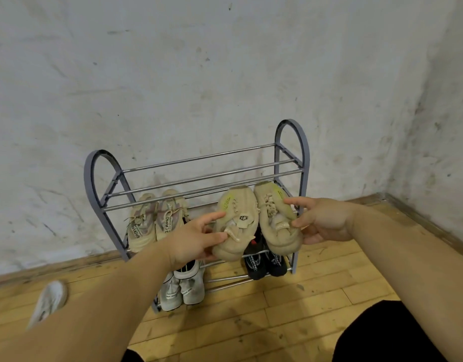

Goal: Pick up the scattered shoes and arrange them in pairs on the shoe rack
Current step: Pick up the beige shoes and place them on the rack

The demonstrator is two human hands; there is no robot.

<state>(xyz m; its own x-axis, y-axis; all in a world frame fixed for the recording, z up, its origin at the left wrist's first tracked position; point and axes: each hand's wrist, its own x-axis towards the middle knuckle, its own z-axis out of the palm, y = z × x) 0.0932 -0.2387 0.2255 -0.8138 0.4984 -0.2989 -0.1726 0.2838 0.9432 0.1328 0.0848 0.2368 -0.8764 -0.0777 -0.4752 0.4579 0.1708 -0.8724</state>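
Observation:
A grey metal shoe rack [94, 176] with three tiers stands against the wall. My left hand [193, 241] grips a tan knit sneaker [235, 223] by its left side. My right hand [321, 220] grips the matching tan sneaker [274, 223] by its right side. Both shoes are side by side, toes toward the wall, in front of the right half of the middle tier. A beige pair [157, 220] lies on the left of the middle tier. On the bottom tier sit a white pair [180, 286] at the left and a black pair [264, 262] at the right.
A single white shoe [49, 301] lies on the wooden floor [277, 309] at the left, away from the rack. The top tier holds nothing. A stained white wall [199, 74] runs behind the rack, with a corner at the right. My dark-clothed knees show at the bottom edge.

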